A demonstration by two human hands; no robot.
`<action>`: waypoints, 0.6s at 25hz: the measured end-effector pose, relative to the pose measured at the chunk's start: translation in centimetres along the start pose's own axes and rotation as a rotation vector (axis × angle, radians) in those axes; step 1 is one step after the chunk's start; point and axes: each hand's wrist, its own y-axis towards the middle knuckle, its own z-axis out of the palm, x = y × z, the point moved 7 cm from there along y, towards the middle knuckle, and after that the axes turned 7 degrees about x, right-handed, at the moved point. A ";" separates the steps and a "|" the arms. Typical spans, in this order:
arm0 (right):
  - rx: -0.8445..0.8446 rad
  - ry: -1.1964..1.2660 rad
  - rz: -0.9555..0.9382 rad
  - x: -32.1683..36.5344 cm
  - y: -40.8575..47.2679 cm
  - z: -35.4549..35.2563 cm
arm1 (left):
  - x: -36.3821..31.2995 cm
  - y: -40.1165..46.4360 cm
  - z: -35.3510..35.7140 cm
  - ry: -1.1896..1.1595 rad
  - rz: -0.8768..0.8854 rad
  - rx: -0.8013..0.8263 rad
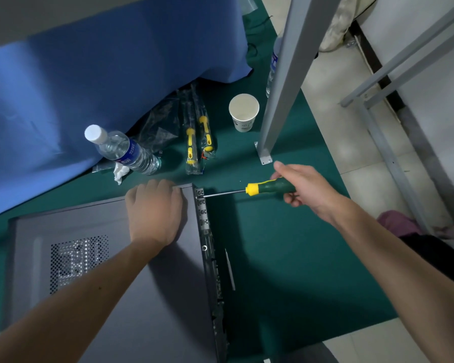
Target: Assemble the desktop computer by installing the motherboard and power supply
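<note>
Right grip (pixel 298 188) clenched round green screwdriver (pixel 270 188), tip at the far rear corner of the computer case (pixel 142 284). Left grip (pixel 155 209) released, flat on the panel just beside that tip. Best kept square to the screw, pressed in, case steadied.

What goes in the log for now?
left hand: pressing case | right hand: holding screwdriver | tip: at case's rear corner
</note>
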 end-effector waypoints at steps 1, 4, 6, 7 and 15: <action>0.048 0.117 -0.009 0.3 0.0 0.1 | 0.0 0.0 0.0 0.003 -0.002 0.000; 0.055 0.111 -0.031 0.6 -0.3 0.0 | -0.2 -0.2 -0.3 0.010 0.003 -0.001; 0.006 -0.074 0.023 0.1 -0.3 0.0 | -0.1 -0.2 -0.3 0.004 0.002 0.000; 0.029 -0.095 0.043 0.0 -0.3 0.1 | -0.2 -0.2 -0.4 0.004 0.003 -0.002; 0.032 -0.060 0.032 -0.9 -0.3 0.4 | -0.1 -0.1 -0.2 0.017 -0.001 0.004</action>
